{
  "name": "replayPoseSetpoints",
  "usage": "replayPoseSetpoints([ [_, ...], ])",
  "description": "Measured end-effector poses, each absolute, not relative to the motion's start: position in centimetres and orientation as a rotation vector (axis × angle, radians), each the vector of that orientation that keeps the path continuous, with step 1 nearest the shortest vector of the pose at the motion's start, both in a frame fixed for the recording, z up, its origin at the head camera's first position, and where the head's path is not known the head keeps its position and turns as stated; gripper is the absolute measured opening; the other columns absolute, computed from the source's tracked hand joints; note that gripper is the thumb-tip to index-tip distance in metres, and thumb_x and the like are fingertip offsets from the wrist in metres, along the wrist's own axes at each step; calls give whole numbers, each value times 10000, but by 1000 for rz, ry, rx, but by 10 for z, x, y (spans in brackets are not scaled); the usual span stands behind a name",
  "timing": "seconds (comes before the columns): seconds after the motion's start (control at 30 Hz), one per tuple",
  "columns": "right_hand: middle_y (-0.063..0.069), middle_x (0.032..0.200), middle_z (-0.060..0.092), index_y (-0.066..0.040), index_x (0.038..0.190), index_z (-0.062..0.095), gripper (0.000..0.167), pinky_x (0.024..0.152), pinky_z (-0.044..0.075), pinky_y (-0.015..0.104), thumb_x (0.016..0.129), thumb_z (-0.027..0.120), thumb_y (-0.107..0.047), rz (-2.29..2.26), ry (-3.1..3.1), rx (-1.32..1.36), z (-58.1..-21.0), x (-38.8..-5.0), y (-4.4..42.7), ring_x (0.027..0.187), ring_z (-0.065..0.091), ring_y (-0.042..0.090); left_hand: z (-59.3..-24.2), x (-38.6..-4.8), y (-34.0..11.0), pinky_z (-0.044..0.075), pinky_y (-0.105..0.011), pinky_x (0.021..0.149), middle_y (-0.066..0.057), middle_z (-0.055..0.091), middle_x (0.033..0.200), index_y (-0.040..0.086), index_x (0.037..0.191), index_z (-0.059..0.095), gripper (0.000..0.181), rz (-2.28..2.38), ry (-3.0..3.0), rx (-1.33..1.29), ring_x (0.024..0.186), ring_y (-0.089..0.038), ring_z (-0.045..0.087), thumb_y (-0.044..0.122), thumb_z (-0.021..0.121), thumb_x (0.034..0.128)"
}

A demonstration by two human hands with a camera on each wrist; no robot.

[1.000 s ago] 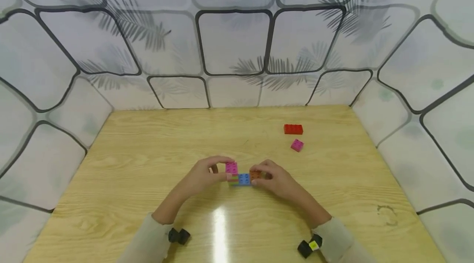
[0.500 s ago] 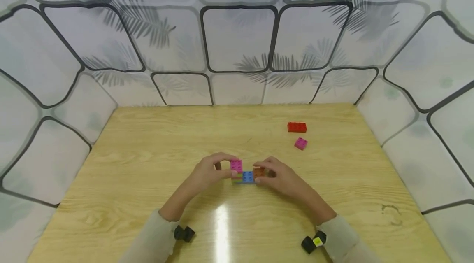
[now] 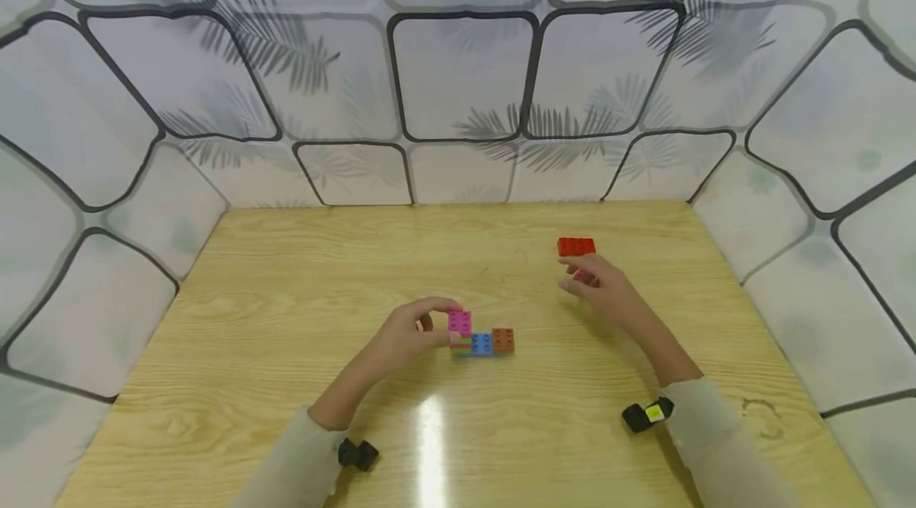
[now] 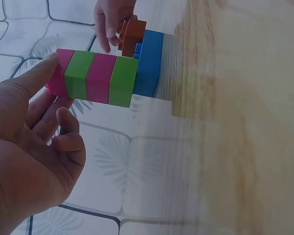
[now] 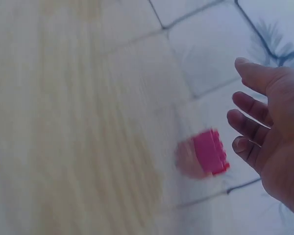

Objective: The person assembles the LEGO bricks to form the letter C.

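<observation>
Head view faces forward, down; wrist views close, rolled; head, left share stack (image 4: 97,78).

White glare on table (image 3: 322,269), soft shadows, right wrist view blurred

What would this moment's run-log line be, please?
left hand: pinches pink-and-green stack | right hand: near loose pink brick, not holding it | red brick: on table

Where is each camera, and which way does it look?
Head: worn on the head, looking forward and down at the table, left grip, right grip and both sleeves.
Left wrist: on that wrist, facing the left grip and pink-green stack; right grip behind.
Right wrist: on that wrist, facing the right grip and small pink block.
Head and left wrist both show the orange block.
</observation>
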State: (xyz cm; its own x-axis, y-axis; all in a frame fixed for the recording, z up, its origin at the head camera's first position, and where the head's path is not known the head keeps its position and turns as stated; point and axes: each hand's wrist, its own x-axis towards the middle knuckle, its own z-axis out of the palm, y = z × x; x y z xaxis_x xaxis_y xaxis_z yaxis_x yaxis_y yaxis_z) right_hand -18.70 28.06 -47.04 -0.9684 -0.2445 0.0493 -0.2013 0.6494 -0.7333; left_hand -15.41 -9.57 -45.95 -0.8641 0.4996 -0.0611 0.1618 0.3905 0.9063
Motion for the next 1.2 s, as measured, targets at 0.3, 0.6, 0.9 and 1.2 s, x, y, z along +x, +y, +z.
replayPoseSetpoints([
  [0.3, 171, 1372, 503, -89, 1430, 547, 496, 832, 472, 392, 1020, 602, -361, -1175, 2862, -238, -476, -228, 329, 1074, 525, 327, -464, -155, -94, 396, -229, 546, -109, 599, 978, 268, 1284, 667, 419, 1499, 2307, 585, 788, -188, 499, 364, 774, 891],
  [0.6, 185, 1471, 464, -83, 1472, 504, 561, 869, 487, 372, 1007, 621, -373, -1244, 2796, -215, -493, -252, 344, 1106, 573, 358, -463, -153, -94, 397, -232, 549, -99, 603, 970, 290, 1266, 673, 412, 1509, 2297, 567, 787, -183, 502, 388, 780, 880],
  [0.9, 242, 1511, 413, -60, 1485, 478, 590, 1037, 415, 544, 991, 657, -329, -1216, 2768, -239, -503, -267, 342, 1177, 550, 431, -468, -156, -94, 391, -230, 554, -94, 618, 986, 272, 1262, 679, 400, 1510, 2299, 592, 784, -174, 507, 347, 784, 883],
  [1.2, 247, 1466, 452, -65, 1470, 499, 604, 997, 418, 531, 969, 688, -344, -1150, 2791, -250, -503, -272, 338, 1169, 530, 407, -464, -155, -94, 390, -235, 550, -102, 621, 999, 262, 1269, 676, 399, 1502, 2307, 595, 787, -186, 506, 339, 778, 891],
])
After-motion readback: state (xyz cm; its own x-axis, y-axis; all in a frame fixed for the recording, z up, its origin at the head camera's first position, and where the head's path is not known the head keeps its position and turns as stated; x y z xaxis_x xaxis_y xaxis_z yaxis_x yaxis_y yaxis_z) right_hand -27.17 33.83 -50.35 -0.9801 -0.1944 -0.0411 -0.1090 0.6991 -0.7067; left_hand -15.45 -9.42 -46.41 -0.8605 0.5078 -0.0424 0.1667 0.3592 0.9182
